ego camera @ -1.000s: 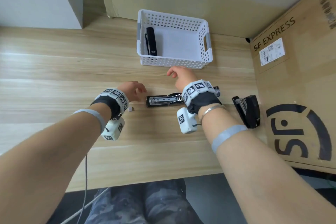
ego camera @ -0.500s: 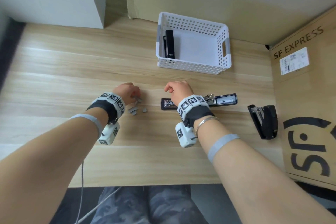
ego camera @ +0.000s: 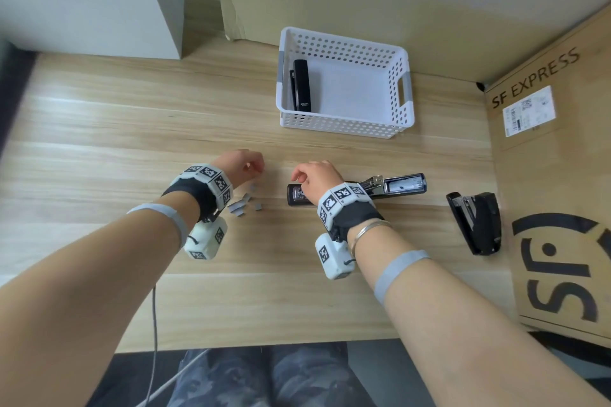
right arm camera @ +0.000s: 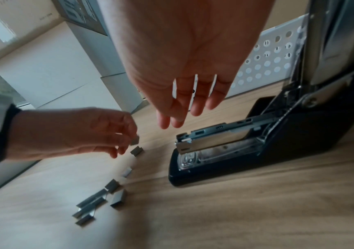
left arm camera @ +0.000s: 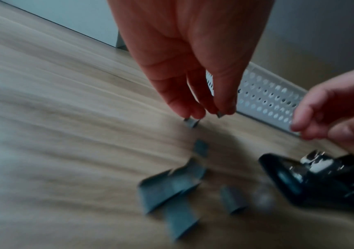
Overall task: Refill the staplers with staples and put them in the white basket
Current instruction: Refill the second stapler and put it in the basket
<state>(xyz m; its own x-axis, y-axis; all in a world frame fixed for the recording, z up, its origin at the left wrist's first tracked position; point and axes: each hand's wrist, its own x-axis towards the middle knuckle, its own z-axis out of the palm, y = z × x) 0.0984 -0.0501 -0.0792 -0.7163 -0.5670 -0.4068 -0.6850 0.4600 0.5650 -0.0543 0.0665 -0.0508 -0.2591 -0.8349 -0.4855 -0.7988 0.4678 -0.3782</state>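
A black stapler point(ego camera: 393, 187) lies flat on the wooden table, swung wide open with its metal magazine point(right arm camera: 214, 139) bare. My right hand point(ego camera: 297, 175) hovers over its left end, fingers relaxed and holding nothing. Left of it lie several loose staple strips point(ego camera: 243, 205). My left hand point(ego camera: 258, 168) is just above them and pinches a short staple strip point(left arm camera: 191, 122) between thumb and fingertips. The white basket point(ego camera: 405, 99) stands behind, with one black stapler point(ego camera: 301, 84) along its left wall. A third, closed black stapler point(ego camera: 476, 221) lies at the right.
A large SF Express cardboard box point(ego camera: 555, 175) walls off the table's right side. A white cabinet point(ego camera: 89, 0) and a cardboard sheet point(ego camera: 330, 3) stand at the back. Bare wood stretches to the left and along the near edge point(ego camera: 264, 337).
My right hand drew back from near the basket to the open stapler's left end. My left hand reached the loose staples and lifted a short strip. The head camera shifted left.
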